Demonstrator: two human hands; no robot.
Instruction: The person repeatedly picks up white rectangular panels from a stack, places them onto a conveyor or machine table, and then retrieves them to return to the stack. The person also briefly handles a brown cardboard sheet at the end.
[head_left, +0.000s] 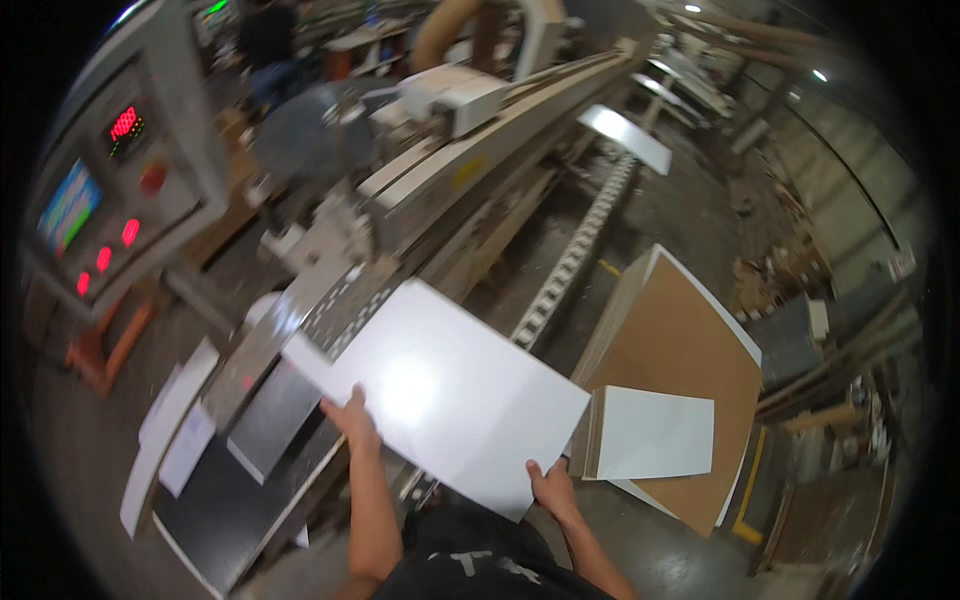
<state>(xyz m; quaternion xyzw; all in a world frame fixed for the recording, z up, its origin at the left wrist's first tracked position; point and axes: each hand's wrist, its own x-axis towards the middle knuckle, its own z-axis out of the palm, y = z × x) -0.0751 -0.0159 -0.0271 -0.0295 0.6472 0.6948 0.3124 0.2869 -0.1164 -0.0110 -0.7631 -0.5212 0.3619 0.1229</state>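
Note:
A white rectangular panel (460, 400) with a glossy face is held flat in front of my body. My left hand (353, 422) grips its near left edge, thumb on top and the fingers partly hidden beneath. My right hand (552, 488) holds the near right corner, with the thumb showing and the other fingers mostly out of sight. The panel's far left end lies over the perforated metal infeed (350, 310) of a long woodworking machine (470, 155). Whether that end rests on the metal, I cannot tell.
To the right stands a stack of brown and white boards (670, 330), topped by a smaller white stack (655, 433). A control panel (130, 160) with lit displays rises at the left. Along the machine runs a roller rail (580, 245); another person (268, 45) is far left.

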